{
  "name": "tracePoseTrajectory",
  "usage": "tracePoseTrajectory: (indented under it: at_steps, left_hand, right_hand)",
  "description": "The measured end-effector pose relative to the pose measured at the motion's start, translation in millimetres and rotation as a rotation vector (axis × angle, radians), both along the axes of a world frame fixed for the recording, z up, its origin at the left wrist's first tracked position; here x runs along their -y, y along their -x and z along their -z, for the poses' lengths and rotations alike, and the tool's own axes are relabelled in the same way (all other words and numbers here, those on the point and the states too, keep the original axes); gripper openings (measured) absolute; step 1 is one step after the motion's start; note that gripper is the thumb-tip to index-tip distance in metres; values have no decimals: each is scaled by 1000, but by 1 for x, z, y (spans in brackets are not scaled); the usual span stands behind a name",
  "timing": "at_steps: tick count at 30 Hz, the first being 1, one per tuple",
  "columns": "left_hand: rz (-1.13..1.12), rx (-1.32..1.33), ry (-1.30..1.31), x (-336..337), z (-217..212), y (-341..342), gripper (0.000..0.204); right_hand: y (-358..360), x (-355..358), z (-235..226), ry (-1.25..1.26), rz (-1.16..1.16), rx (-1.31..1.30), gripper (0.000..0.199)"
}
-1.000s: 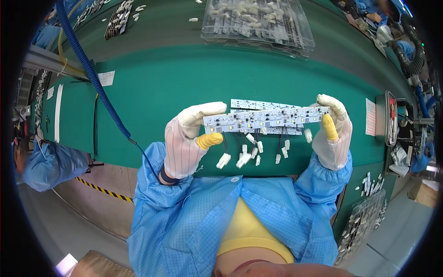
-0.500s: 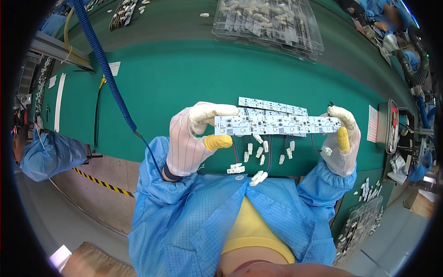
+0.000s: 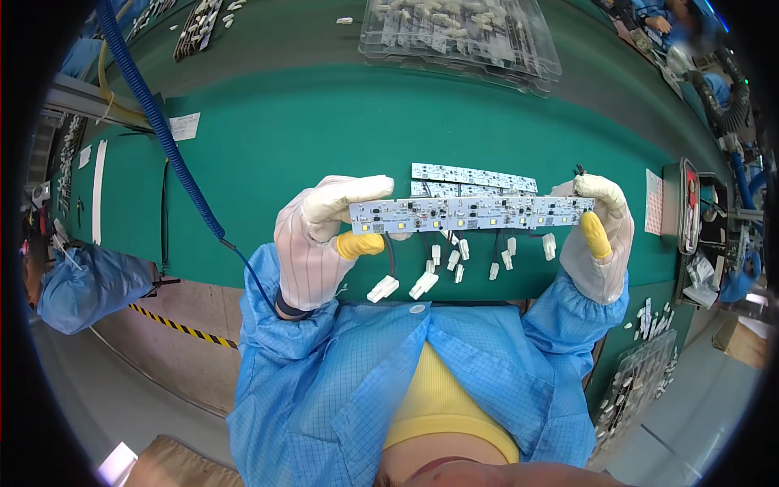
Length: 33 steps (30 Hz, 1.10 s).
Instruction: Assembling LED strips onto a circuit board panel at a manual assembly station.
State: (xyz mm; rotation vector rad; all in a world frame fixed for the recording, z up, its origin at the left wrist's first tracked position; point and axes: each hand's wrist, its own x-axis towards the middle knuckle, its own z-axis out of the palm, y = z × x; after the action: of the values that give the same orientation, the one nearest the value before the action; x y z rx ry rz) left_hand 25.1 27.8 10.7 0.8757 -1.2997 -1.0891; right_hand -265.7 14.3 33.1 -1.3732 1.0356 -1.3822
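Between my two gloved hands I hold up a long white LED circuit board (image 3: 475, 214) with wires and white connectors (image 3: 383, 289) hanging below it. My left hand (image 3: 324, 231) pinches its left end, a yellow-tipped thumb under the edge and the fingers behind. At the right end, my right hand (image 3: 602, 231) grips it, its thumb in front. Behind and partly hidden by the held board, several similar boards (image 3: 475, 175) lie on the green mat, with white plugs (image 3: 458, 258) on leads in front of them. A wrist strap with a blue cord sits on my left wrist.
A clear tray (image 3: 462, 40) full of boards stands at the far side of the green mat (image 3: 284, 122). A coiled blue cord (image 3: 158, 122) crosses the left side. To the right are a metal box (image 3: 682, 207) and another tray of parts (image 3: 637, 390). Another person's sleeve (image 3: 93, 284) is at left.
The left end of the board and my left hand have shifted left and slightly toward me. The hanging connectors have swung, and the view has moved a little.
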Motion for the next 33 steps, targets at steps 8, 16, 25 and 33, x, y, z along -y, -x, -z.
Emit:
tracePoseTrajectory:
  at_steps: [8,16,25,33]
  left_hand:
    - [-8,-11,4,0,-1,-6,47]
    - [-89,73,45,1,-4,-6,46]
    - [-112,-5,-139,5,0,-11,42]
    - [-208,29,25,5,13,-10,30]
  right_hand:
    - [5,1,1,-103,-31,-12,48]
    - [-6,-2,-4,-87,-23,48,56]
    - [-5,0,-11,-163,-124,26,47]
    - [-4,2,-3,-35,-165,-11,34]
